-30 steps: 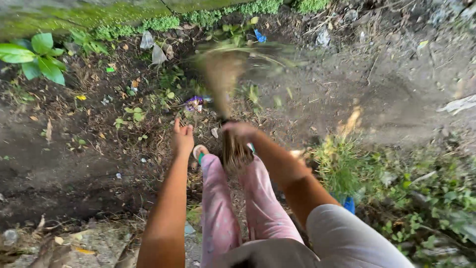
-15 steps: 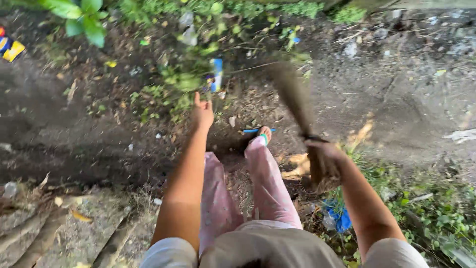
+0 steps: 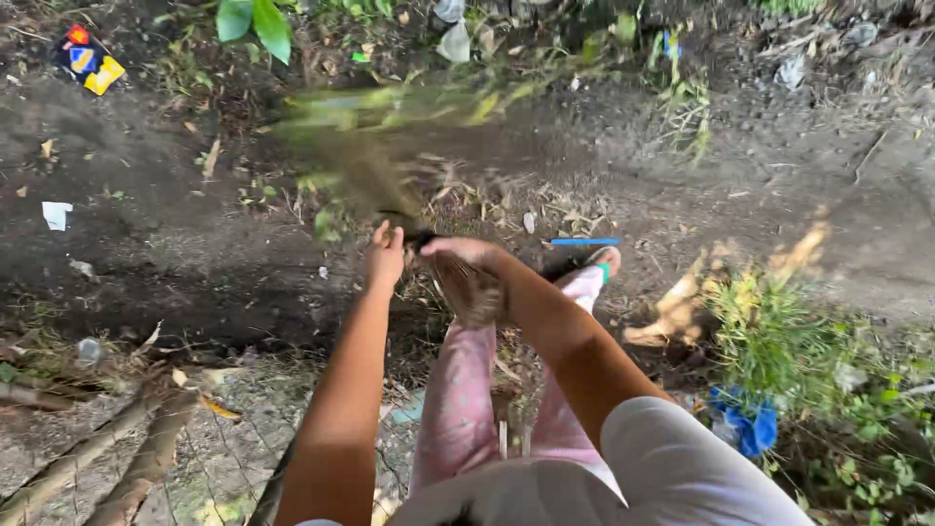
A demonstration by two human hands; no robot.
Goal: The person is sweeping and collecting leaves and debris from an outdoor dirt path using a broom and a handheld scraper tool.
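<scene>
Stick broom (image 3: pixel 458 278), a bundle of dry brown fibres, is gripped in the right hand (image 3: pixel 466 251) just ahead of the person's pink-trousered legs (image 3: pixel 467 390), its butt end pointing back toward the body and its bristle end (image 3: pixel 360 166) blurred in motion over the dark soil (image 3: pixel 175 263). The right fingers are wrapped tight around the bundle; the left hand (image 3: pixel 386 261) lies against it just beside the right, fingers together, and whether they close on it cannot be told. A sound stroke would seem to need a firm grip near the binding and the tips kept low and grazing the ground. Nearest, fallen branches (image 3: pixel 88 458) lie at lower left and a blue scrap (image 3: pixel 745 424) sits among weeds (image 3: pixel 779 331) at right. Farther out lie a blue strip (image 3: pixel 584 242), a white scrap (image 3: pixel 56 214) and a coloured wrapper (image 3: pixel 88 60); the weeds and rooted green sprigs (image 3: pixel 326 219) may snag the bristles.
</scene>
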